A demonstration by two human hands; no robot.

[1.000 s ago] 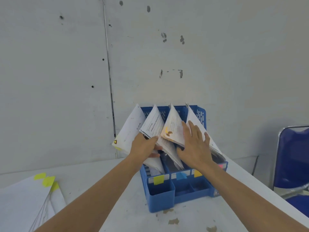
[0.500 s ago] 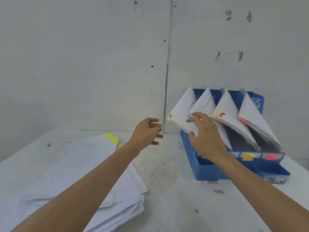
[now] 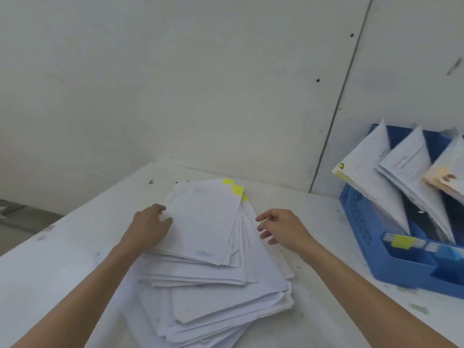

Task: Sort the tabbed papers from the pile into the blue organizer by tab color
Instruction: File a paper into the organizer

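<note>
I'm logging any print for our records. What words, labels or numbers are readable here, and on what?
Nothing reads clearly.
Blue stamp on the top white sheet of the paper pile: blurred, unreadable.
Dark printed lines on the white papers standing in the blue plastic organizer: too small and blurred.
Yellow label on the organizer's front: no text visible.

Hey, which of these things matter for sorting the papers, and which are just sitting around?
Job: pile, yellow tabs, organizer, filed papers, slot labels, left hand, right hand.
Just there: table, wall.
</note>
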